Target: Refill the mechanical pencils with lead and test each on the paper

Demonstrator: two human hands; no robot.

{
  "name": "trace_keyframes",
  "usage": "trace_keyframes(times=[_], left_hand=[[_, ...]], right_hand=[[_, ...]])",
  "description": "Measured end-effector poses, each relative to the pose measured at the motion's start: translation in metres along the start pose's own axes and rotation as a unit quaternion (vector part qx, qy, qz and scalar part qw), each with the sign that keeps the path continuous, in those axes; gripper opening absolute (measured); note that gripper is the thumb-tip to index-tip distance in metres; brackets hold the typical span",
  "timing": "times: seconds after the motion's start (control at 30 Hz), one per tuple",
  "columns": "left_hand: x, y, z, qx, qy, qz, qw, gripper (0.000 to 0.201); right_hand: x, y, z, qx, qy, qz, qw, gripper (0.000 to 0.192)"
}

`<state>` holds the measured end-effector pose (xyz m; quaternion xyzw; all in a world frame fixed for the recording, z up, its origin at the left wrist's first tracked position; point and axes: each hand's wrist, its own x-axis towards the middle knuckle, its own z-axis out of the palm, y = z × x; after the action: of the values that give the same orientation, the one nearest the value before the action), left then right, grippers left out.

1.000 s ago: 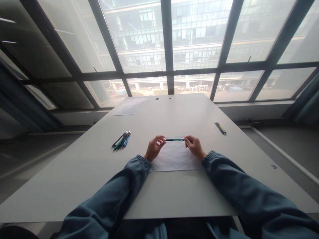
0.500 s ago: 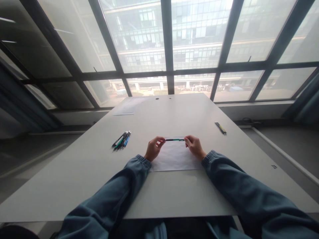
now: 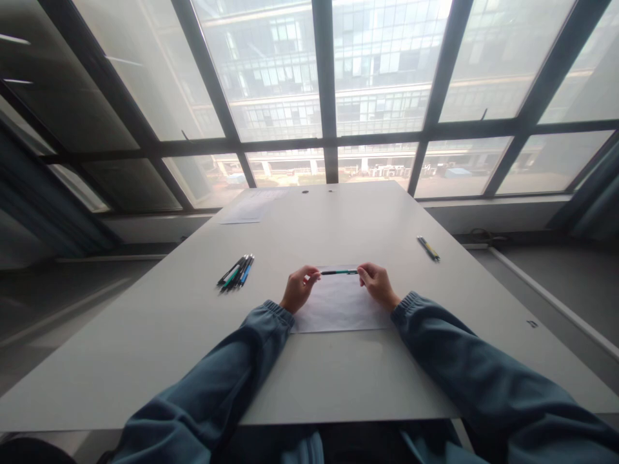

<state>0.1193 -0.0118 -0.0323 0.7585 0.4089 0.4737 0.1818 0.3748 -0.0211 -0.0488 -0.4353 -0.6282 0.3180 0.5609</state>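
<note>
Nothing has shifted since the earlier frames: both hands hold as before. Left hand (image 3: pixel 297 290) pinches the left end of a dark pen (image 3: pixel 339 272) between thumb and fingertips; right hand (image 3: pixel 377 284) pinches the right end likewise, the remaining fingers curled. Pen lies level, left to right, just above the far edge of a white sheet (image 3: pixel 338 309) on the grey table (image 3: pixel 169 335). Bundle of pens (image 3: pixel 235 273) lies left; single pen (image 3: pixel 428 249) far right; paper (image 3: pixel 251 207) at far left.
</note>
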Motion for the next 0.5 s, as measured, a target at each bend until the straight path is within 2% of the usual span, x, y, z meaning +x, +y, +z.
trace_keyframes(times=[0.33,0.5], left_hand=[[0.0007,0.0015,-0.0018,-0.017,0.0,-0.024,1.0,0.033],[0.0011,0.0019,-0.0011,-0.022,0.005,-0.005,1.0,0.038]], right_hand=[[-0.0006,-0.002,-0.0002,-0.001,-0.001,-0.001,1.0,0.03],[-0.0009,-0.0034,-0.0002,-0.001,-0.001,-0.001,1.0,0.03]])
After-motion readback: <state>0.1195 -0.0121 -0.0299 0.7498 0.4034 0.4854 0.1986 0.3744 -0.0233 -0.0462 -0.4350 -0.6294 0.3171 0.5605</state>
